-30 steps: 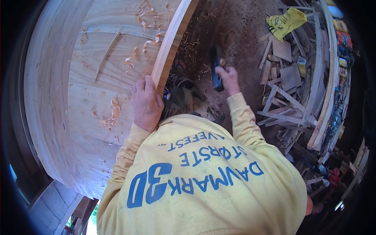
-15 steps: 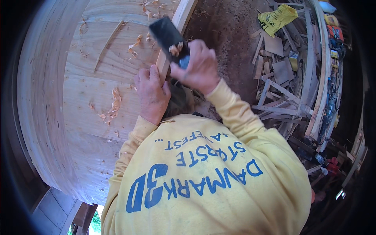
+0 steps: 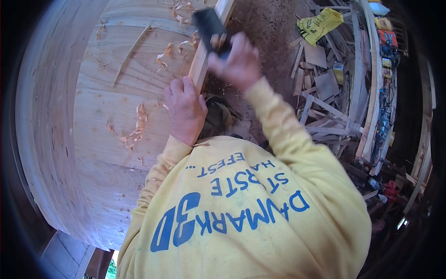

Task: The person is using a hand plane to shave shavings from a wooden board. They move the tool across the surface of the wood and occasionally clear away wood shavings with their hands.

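Note:
My right hand [image 3: 239, 63] is wrapped round a dark hand plane [image 3: 210, 29], blurred by motion, with curled shavings in its mouth. The plane rests on or just over a narrow wooden strip [image 3: 200, 65] along the right edge of the large pale wooden panel [image 3: 102, 125]. Closer to me, my left hand [image 3: 185, 109] grips that strip at its near end, fingers over the top; the thumb's side is partly hidden. Under the hands, the strip's near end is out of sight.
Curled wood shavings [image 3: 139, 123] and a thin sliver [image 3: 132, 53] lie on the panel. To the right, offcuts [image 3: 323, 86] are heaped on the brown floor [image 3: 267, 28], with a yellow bag [image 3: 323, 24] on top. Beyond runs a long shelf [image 3: 371, 93] crowded with tools and boxes.
My right hand and the plane have moved forward along the strip, away from me. The left hand stays on the strip, shifted slightly in the picture with the whole view.

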The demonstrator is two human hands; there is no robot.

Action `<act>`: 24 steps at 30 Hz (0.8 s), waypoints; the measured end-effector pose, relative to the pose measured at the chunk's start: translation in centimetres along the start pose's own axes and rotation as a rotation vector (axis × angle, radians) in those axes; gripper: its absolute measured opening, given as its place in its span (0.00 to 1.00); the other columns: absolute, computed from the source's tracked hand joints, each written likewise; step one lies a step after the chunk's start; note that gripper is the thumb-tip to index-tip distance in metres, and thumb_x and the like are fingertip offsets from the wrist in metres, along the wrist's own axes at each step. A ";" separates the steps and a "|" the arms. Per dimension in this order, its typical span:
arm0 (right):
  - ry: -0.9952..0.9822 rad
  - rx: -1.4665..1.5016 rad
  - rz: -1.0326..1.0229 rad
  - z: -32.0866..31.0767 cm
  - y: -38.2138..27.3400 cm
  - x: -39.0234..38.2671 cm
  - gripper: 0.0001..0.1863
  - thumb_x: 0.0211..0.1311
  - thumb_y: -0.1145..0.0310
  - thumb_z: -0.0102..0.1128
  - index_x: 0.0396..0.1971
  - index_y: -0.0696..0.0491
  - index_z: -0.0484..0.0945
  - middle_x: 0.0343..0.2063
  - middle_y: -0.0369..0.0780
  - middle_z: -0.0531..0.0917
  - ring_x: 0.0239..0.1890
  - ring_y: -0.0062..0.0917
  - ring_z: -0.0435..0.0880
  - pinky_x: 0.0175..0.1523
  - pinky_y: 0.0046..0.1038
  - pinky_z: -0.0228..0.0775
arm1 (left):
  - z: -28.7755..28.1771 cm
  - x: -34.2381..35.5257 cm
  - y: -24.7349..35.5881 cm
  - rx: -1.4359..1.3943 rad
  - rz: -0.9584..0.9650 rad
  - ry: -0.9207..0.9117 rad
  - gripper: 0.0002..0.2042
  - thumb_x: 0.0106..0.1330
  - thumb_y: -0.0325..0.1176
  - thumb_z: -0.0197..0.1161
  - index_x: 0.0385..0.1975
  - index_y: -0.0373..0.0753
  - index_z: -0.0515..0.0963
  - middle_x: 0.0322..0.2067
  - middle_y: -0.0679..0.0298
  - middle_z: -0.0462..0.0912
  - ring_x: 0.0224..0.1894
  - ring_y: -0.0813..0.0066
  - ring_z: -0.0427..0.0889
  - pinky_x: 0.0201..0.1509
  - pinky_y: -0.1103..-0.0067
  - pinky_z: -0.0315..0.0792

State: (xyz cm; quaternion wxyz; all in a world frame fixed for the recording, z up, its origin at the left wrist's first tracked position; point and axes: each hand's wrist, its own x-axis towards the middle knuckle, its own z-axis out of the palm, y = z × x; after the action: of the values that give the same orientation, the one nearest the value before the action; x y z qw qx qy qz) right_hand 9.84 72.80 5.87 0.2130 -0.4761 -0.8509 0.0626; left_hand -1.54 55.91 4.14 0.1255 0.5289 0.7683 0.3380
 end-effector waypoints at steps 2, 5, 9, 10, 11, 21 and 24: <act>-0.171 0.049 -0.056 -1.3 -2.4 -4.6 0.38 0.45 0.43 0.77 0.45 0.58 0.72 0.38 0.49 0.81 0.43 0.49 0.86 0.49 0.50 0.75 | 0.0 -0.2 -0.5 0.022 -0.012 -0.010 0.29 0.56 0.25 0.74 0.60 0.27 0.74 0.47 0.46 0.74 0.51 0.43 0.73 0.55 0.55 0.70; -0.064 0.049 0.088 -0.3 -1.6 -1.2 0.37 0.46 0.45 0.78 0.46 0.59 0.75 0.40 0.53 0.85 0.43 0.49 0.88 0.50 0.48 0.79 | -0.3 0.1 0.0 0.047 -0.001 -0.026 0.30 0.55 0.25 0.75 0.60 0.25 0.74 0.47 0.47 0.74 0.50 0.44 0.73 0.55 0.56 0.70; -0.048 0.188 0.497 0.0 7.5 14.7 0.34 0.48 0.48 0.77 0.44 0.63 0.81 0.38 0.57 0.89 0.42 0.49 0.92 0.50 0.44 0.84 | -0.1 0.7 0.8 0.027 0.066 -0.028 0.31 0.55 0.25 0.76 0.60 0.25 0.74 0.47 0.47 0.74 0.50 0.44 0.73 0.55 0.56 0.70; -0.034 0.145 0.522 -0.2 7.9 16.4 0.32 0.49 0.51 0.76 0.42 0.64 0.81 0.35 0.58 0.89 0.40 0.50 0.92 0.47 0.47 0.84 | -0.3 0.5 0.7 0.031 0.068 -0.028 0.31 0.55 0.25 0.76 0.60 0.25 0.74 0.47 0.47 0.74 0.50 0.44 0.73 0.55 0.56 0.70; -0.010 0.185 0.444 0.1 7.1 14.4 0.35 0.49 0.50 0.76 0.46 0.64 0.80 0.42 0.62 0.89 0.47 0.50 0.92 0.51 0.47 0.84 | -0.1 0.6 0.7 0.023 0.047 -0.037 0.31 0.55 0.24 0.75 0.61 0.24 0.73 0.47 0.47 0.74 0.50 0.44 0.73 0.55 0.56 0.70; -0.017 0.000 0.017 0.5 -0.4 2.3 0.33 0.46 0.46 0.78 0.42 0.55 0.73 0.38 0.48 0.84 0.40 0.49 0.87 0.44 0.49 0.78 | -0.5 0.1 0.1 0.044 0.009 -0.048 0.32 0.57 0.24 0.74 0.63 0.24 0.72 0.46 0.47 0.74 0.50 0.44 0.73 0.56 0.56 0.70; 0.116 0.249 0.525 1.7 7.4 15.6 0.36 0.48 0.47 0.76 0.46 0.65 0.83 0.45 0.64 0.89 0.49 0.50 0.92 0.54 0.46 0.84 | -0.2 0.6 0.9 0.055 0.040 -0.064 0.31 0.58 0.24 0.73 0.63 0.25 0.72 0.46 0.47 0.73 0.51 0.44 0.73 0.56 0.56 0.70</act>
State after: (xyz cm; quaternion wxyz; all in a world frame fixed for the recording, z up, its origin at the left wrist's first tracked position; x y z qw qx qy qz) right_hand 7.80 90.01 6.73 0.2945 -0.6528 -0.6709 0.1923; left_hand -1.21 56.60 5.00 0.1285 0.5579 0.7621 0.3024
